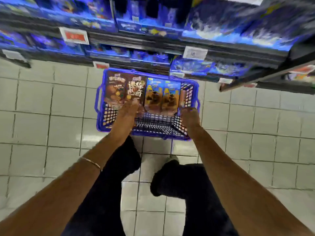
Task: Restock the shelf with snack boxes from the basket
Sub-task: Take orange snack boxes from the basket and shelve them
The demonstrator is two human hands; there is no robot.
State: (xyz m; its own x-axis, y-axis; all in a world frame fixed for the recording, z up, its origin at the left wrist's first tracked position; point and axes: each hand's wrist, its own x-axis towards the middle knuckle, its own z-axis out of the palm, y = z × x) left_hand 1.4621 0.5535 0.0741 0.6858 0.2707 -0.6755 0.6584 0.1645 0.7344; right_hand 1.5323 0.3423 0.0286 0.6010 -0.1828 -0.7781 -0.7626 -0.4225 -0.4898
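Left hand (128, 109): fingers reach onto the near edge of the brown snack boxes (119, 89); blur hides whether they grip. Right hand (189, 115): fingers curled, at the right wall of the basket (102, 124); what it holds, if anything, cannot be told. The brown boxes fill the basket's far-left part, with blue-and-yellow snack boxes (162, 94) just beside them. The basket stands on the tiled floor (51, 108) at the foot of the shelf (136, 42), which is stocked with blue packages.
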